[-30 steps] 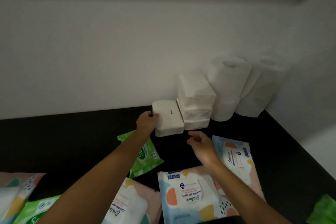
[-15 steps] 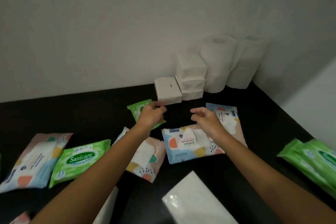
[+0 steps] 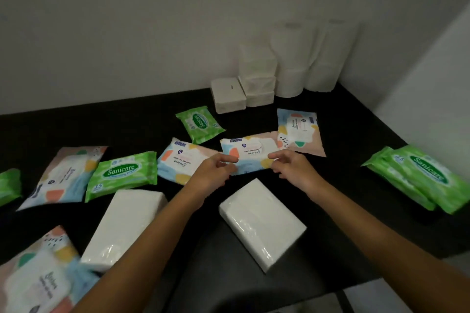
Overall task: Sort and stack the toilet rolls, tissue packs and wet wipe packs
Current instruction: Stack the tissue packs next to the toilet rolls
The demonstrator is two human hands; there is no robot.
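Pastel wet wipe pack [image 3: 250, 157] lies flat mid-table [image 3: 76, 129]. Left hand [image 3: 216, 171] and right hand [image 3: 292, 169] are at its near edge, index fingers out, other fingers loosely curled. Pinching or just hovering: can't tell. White tissue packs [image 3: 262, 223] lie nearer, toilet rolls [image 3: 292, 58] stacked in the back corner.

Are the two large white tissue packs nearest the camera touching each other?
Apart. The head view shows a strip of bare black table between the left tissue pack and the right tissue pack.
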